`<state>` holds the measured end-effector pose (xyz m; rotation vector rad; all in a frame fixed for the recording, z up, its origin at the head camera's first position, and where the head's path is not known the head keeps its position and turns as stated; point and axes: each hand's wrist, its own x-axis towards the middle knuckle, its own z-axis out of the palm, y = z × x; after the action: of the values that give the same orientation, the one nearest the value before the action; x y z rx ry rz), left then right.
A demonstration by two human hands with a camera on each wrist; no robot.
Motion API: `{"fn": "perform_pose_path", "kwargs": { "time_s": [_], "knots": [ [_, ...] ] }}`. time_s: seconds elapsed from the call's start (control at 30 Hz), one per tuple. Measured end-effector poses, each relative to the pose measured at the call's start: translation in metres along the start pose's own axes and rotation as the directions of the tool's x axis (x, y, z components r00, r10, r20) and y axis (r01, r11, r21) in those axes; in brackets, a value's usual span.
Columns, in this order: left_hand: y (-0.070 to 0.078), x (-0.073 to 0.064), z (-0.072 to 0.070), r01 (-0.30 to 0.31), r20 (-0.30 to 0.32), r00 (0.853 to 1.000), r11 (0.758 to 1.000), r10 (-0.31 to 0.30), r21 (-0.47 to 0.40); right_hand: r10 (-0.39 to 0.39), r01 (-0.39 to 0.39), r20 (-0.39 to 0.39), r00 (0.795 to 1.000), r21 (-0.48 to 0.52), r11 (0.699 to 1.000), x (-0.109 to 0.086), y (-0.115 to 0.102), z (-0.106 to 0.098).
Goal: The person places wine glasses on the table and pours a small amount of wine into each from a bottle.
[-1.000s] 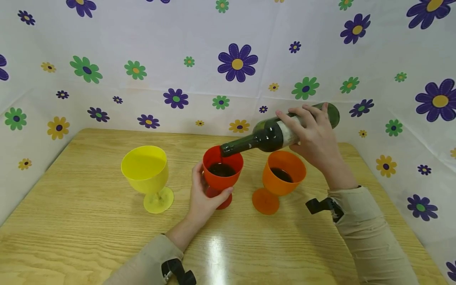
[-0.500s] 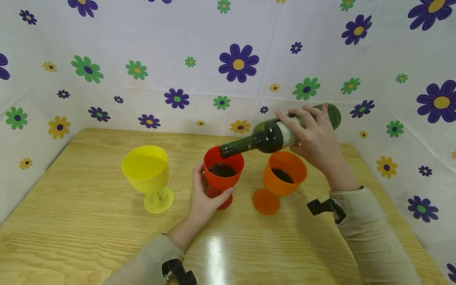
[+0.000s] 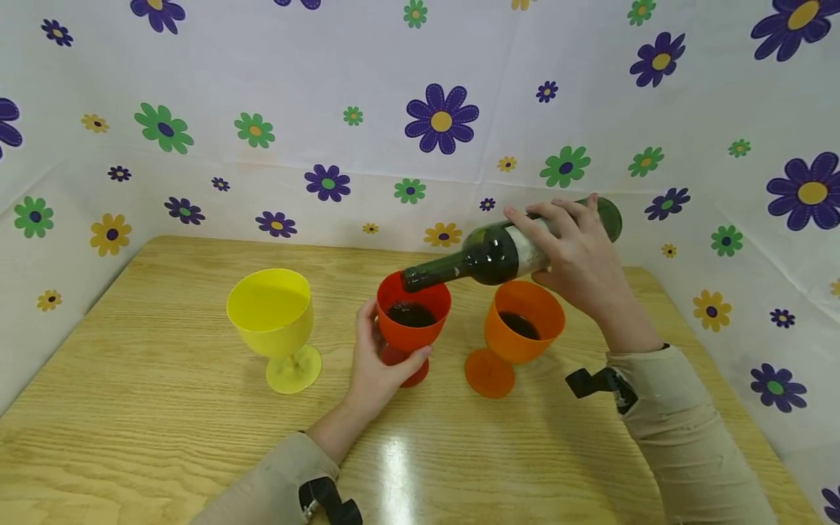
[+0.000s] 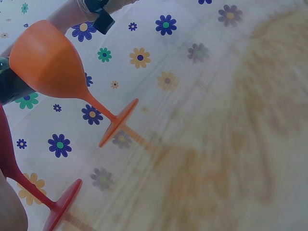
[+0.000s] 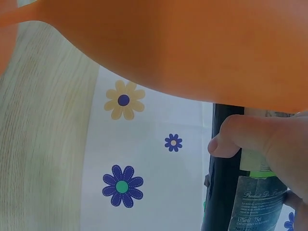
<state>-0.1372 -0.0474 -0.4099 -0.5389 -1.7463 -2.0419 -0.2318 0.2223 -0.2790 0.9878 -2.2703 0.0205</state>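
Observation:
My left hand holds a red plastic goblet below its bowl, thumb in front, fingers at the left side. Dark liquid with a few bubbles lies inside it. A green glass wine bottle, tilted neck-down to the left, is gripped from above by my right hand. The bottle's mouth sits just inside the red goblet's rim. In the right wrist view, the thumb lies across the bottle beside its label. An orange goblet, also with dark liquid, stands beneath the right hand.
To the left stands a yellow goblet with no liquid showing in it. The wooden table meets a white flower-print cloth at the back and sides. In the right wrist view the orange goblet covers the top.
The thin stream from the bottle's mouth, visible a second ago, no longer shows. The bottle has shifted very slightly left. The left hand keeps its hold on the red goblet.

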Motion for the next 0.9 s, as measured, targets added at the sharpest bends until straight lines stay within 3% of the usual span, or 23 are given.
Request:
{"fn": "perform_pose_path", "kwargs": {
  "time_s": [0.13,0.2,0.9],
  "knots": [
    [0.0,0.0,0.0,0.001,-0.004,1.0,1.0,-0.001,0.007,0.002,-0.002,0.009,1.0,0.038,0.999,0.0,0.0,0.002],
    [0.009,0.0,0.001,0.014,-0.005,1.0,1.0,-0.014,0.014,0.002,-0.003,0.013,1.0,0.046,0.999,0.0,0.001,0.004],
    [0.009,0.0,0.001,0.012,0.005,1.0,1.0,-0.012,0.002,0.021,-0.025,0.031,0.999,0.144,0.989,-0.004,-0.001,0.018]
  ]
}}
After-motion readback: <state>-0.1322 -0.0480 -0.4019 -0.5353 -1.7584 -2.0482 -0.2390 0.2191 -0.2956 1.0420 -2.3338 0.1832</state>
